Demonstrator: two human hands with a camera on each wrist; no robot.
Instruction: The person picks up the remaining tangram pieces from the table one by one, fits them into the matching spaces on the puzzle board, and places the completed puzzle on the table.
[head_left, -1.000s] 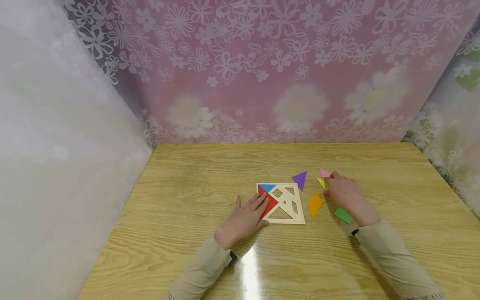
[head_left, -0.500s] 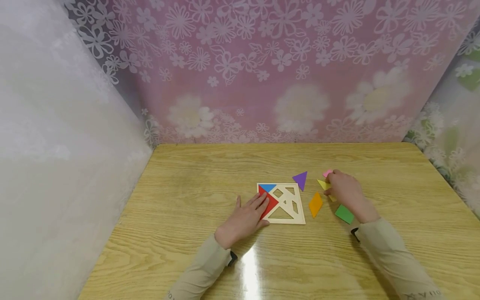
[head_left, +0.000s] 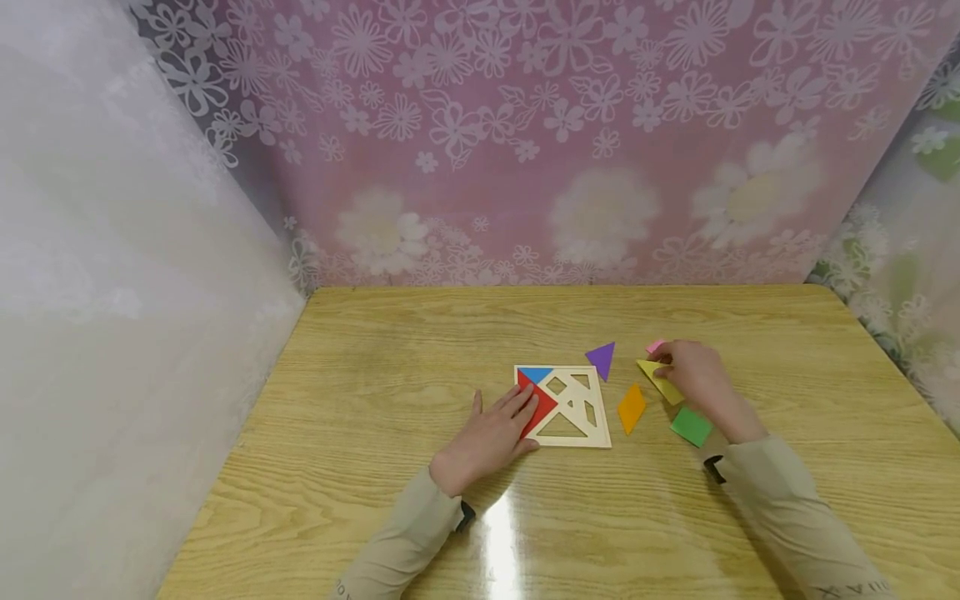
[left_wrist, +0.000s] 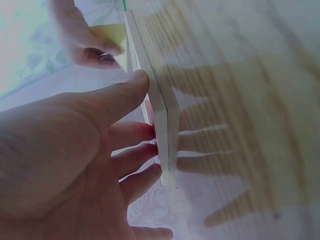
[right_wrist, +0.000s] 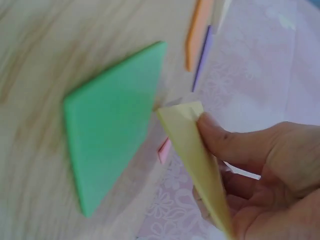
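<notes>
My left hand (head_left: 483, 442) rests with extended fingers on a red triangle (head_left: 544, 405) set in a pale wooden tangram board (head_left: 603, 433). A blue triangle (head_left: 536, 375) fills the slot at the board's upper left; other cut-outs show bare wood. In the left wrist view the thumb (left_wrist: 132, 87) touches the board's near edge. My right hand (head_left: 697, 379) pinches a yellow triangle (right_wrist: 187, 140) between thumb and fingers, tilted and raised off the table. Just below that hand lies a green piece (head_left: 692, 427). A pink piece (head_left: 655, 345), partly covered by the hand, lies behind it.
Between the board and my right hand lies an orange rhombus (head_left: 632, 409). A purple triangle (head_left: 602, 360) lies by the board's upper right corner. The wooden table (head_left: 375, 375) ends at a pink flowered backdrop (head_left: 480, 208); a pale cloth (head_left: 135, 292) borders the left.
My right hand has shifted slightly right and taken up the yellow triangle, which now shows more fully. Earlier the pink piece moved slightly right. My left hand has stayed on the board.
</notes>
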